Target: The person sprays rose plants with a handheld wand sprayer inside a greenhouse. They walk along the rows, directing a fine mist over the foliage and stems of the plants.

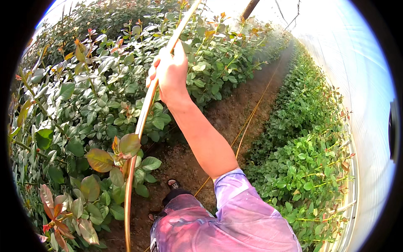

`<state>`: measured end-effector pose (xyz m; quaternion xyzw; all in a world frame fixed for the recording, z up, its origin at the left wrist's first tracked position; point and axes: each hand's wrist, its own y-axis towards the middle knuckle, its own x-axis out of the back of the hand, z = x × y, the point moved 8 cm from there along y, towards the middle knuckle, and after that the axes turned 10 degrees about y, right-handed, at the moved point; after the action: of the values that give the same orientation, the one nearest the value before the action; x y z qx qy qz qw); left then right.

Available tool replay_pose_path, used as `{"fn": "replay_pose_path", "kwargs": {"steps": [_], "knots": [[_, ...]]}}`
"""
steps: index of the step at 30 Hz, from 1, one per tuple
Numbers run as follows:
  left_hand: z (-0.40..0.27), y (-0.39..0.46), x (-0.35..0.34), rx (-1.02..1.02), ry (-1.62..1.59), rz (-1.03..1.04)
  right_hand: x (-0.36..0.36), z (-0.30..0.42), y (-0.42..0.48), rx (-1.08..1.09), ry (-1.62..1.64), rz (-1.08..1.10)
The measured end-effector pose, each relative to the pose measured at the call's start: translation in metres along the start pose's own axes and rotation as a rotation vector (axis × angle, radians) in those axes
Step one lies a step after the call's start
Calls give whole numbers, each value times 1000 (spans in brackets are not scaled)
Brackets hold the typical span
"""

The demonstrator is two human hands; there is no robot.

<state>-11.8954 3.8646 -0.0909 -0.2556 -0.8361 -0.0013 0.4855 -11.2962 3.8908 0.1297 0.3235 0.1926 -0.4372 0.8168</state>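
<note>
My right hand is closed around a long, slender yellowish-brown pole or hose, with the fingertips showing on its left side. This tube runs from the bottom edge, past the rose leaves, up and out at the top of the view. Its two ends are hidden, and I cannot tell whether it is rigid. Rose bushes with dark green and reddish leaves stand close to the left of the hand and behind it. My left hand is out of view.
A dirt path runs between the bushes and a lower row of green plants. Thin yellow hoses or lines lie along it. Plastic sheeting walls the right side. Haze hangs over the far path, near a wooden post. A sandaled foot shows below.
</note>
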Motion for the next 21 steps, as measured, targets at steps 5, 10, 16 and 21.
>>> {"fn": "replay_pose_path", "kwargs": {"steps": [5,10,16,21], "knots": [[-129,29,-25,-50,-187,365,57,21,145,37,-310,-93],[-271,64,-55,-144,-388,543,158,89,250,119,-456,-237],[-332,77,-100,-267,-472,673,249,206,331,254,-460,-282],[-313,69,-114,-215,-996,941,222,163,346,200,-296,-147]]}}
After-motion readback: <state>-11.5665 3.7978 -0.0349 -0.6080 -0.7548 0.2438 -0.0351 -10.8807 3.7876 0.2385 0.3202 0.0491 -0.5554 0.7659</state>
